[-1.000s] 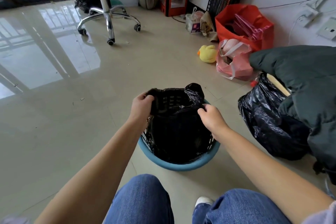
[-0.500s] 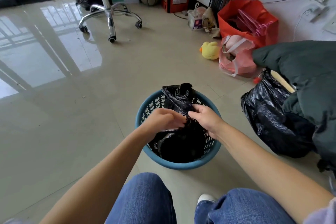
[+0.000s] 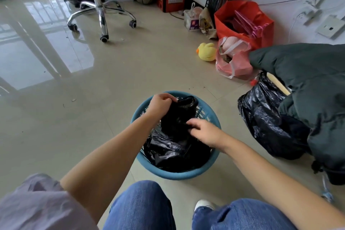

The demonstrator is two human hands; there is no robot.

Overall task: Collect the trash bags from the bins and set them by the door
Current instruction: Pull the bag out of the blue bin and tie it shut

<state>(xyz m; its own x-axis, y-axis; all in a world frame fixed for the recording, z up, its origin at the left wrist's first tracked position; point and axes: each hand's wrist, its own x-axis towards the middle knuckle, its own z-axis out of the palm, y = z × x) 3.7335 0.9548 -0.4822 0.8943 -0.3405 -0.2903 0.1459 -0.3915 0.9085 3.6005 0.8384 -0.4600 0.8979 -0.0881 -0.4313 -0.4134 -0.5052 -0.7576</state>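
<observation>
Head view looked down at a blue bin (image 3: 179, 173) standing on the tiled floor (image 3: 93, 117), just ahead of the person's knees in jeans (image 3: 141, 209). A black bag (image 3: 173, 147) sat inside the bin, its gathered top rising above the rim at the far side. The left hand (image 3: 160, 103) was fisted, its fingers clamped on the bunched neck of the bag. The right hand (image 3: 207, 132) rested lower on the bag, its fingers curled onto the plastic, though whether they pinched it could not be told. A second full black bag (image 3: 267, 123) lay on the floor to the right, touching a dark coat (image 3: 313, 87). Farther off stood a pink bag (image 3: 233, 63), a yellow duck toy (image 3: 206, 51), a red bag (image 3: 242, 22) and an office chair (image 3: 101, 9).
</observation>
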